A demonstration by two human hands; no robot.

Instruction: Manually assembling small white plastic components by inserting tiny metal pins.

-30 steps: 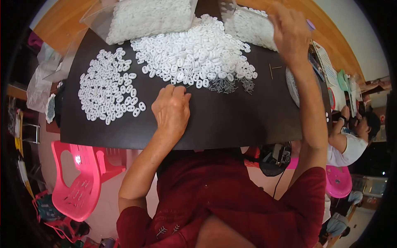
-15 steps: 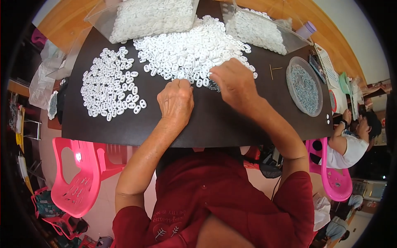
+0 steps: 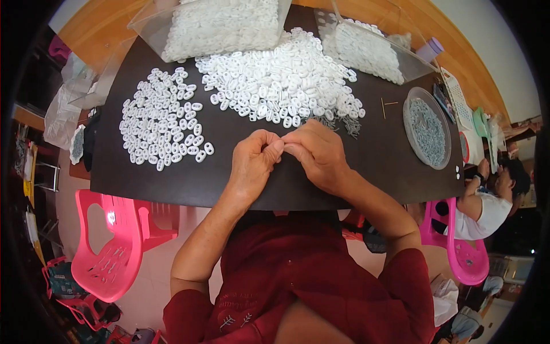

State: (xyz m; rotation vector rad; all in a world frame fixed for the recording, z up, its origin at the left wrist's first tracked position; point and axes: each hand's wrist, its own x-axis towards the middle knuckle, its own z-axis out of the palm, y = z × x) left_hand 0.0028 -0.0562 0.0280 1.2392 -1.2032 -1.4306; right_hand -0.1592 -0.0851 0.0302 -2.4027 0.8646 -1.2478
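Above the near part of the dark table my two hands meet fingertip to fingertip. My left hand is closed in a pinch, thumb against the fingers. My right hand pinches too, its fingertips touching those of the left. Whatever lies between them is too small and covered to make out. Just beyond the hands spreads a big heap of small white oval plastic pieces, each with two openings. A little pile of grey screws lies at its near edge, partly behind my right hand.
Left on the table is a second group of white pieces. Two clear bins of white pieces stand at the back. To the right are a round tub of screws and two thin brass-coloured sticks. Another person sits far right.
My right hand has drawn back from the screws toward me and now meets my left hand, which has turned and come to it. More of the screw pile shows.
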